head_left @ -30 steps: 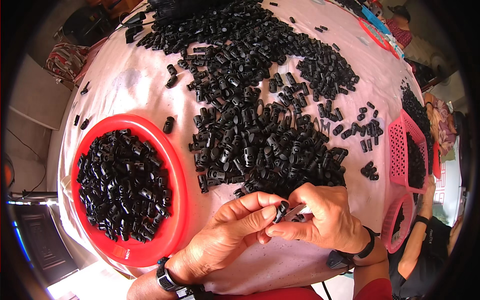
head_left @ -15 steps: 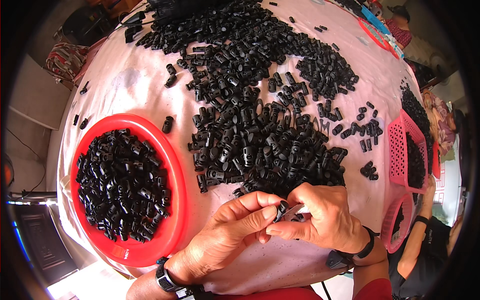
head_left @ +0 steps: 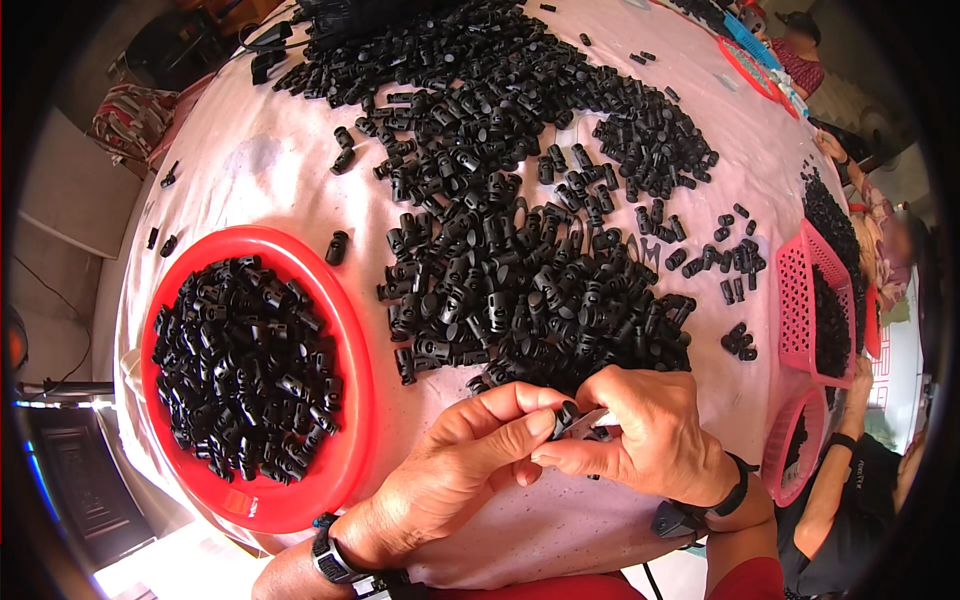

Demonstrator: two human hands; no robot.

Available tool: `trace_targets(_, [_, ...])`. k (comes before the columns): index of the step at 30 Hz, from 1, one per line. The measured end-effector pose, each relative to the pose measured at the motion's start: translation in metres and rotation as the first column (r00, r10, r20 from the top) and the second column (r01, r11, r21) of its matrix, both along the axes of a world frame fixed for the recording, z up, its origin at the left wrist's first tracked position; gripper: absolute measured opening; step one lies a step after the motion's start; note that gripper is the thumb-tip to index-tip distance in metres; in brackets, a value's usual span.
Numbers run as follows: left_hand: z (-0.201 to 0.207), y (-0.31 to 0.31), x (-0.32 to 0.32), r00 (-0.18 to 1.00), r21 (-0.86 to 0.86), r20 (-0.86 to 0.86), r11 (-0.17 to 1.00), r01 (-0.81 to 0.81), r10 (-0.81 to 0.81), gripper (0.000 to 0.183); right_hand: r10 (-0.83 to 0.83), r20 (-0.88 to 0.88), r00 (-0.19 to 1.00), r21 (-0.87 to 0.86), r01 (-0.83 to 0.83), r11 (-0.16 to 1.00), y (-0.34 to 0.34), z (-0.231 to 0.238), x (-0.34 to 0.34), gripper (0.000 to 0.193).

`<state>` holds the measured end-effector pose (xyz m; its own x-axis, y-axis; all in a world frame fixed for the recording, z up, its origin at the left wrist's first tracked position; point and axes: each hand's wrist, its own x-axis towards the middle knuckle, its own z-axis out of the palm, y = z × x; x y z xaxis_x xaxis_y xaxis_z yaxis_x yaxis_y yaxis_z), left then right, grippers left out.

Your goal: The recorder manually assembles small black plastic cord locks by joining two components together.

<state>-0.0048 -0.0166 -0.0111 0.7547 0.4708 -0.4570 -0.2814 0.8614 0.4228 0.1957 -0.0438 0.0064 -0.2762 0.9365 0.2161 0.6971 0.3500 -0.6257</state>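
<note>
My left hand (head_left: 470, 450) pinches a small black cord lock (head_left: 566, 414) between thumb and forefinger, just below the near edge of the main pile. Against it, my right hand (head_left: 650, 435) grips a thin pale blade (head_left: 586, 424), its tip meeting the cord lock. Part of another black piece shows under the right fingers, mostly hidden. Beyond both hands spreads a large heap of black cord locks (head_left: 530, 285) on the pink tablecloth (head_left: 290, 180). Left of my left hand stands a round red basin (head_left: 357, 400), filled with more of them.
Loose cord locks (head_left: 738, 342) lie in small groups right of the heap. At the right edge are a pink perforated basket (head_left: 797, 300) and a round pink basket (head_left: 780, 470), both with black pieces. Co-workers sit along that side, one arm (head_left: 830, 480) near the baskets.
Both my hands stay almost in place, with the blade shifting only slightly at the cord lock. At the far right, another person's hand has come into view beside the table.
</note>
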Motion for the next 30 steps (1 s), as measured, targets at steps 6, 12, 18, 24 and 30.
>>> trace_targets(6, [-0.0003,0.0001,-0.0005,1.0,0.003,-0.002,1.0,0.005,-0.005,0.023,0.0,0.029,1.0,0.005,-0.001,1.0,-0.0005,0.0011,-0.0005,0.049])
trace_targets(12, [-0.0032,-0.0008,0.0,1.0,-0.006,-0.002,1.0,0.008,-0.009,0.023,0.024,0.091,0.996,-0.001,-0.024,1.0,-0.0026,0.0037,-0.0001,0.047])
trace_targets(18, [0.0003,-0.0001,0.0,1.0,-0.029,-0.023,1.0,0.006,-0.007,0.023,0.014,0.056,0.998,0.033,-0.016,0.999,-0.0027,0.0016,-0.001,0.047])
trace_targets(24, [-0.0025,-0.0008,-0.0003,1.0,0.002,0.005,1.0,0.002,-0.002,0.025,-0.006,0.026,1.0,0.058,0.005,0.998,-0.001,0.0004,-0.0016,0.05])
trace_targets(30, [-0.0016,-0.0004,-0.0004,1.0,-0.006,0.0,1.0,0.004,-0.004,0.025,-0.012,0.042,0.999,0.045,0.011,0.999,-0.0018,-0.0004,-0.0016,0.051])
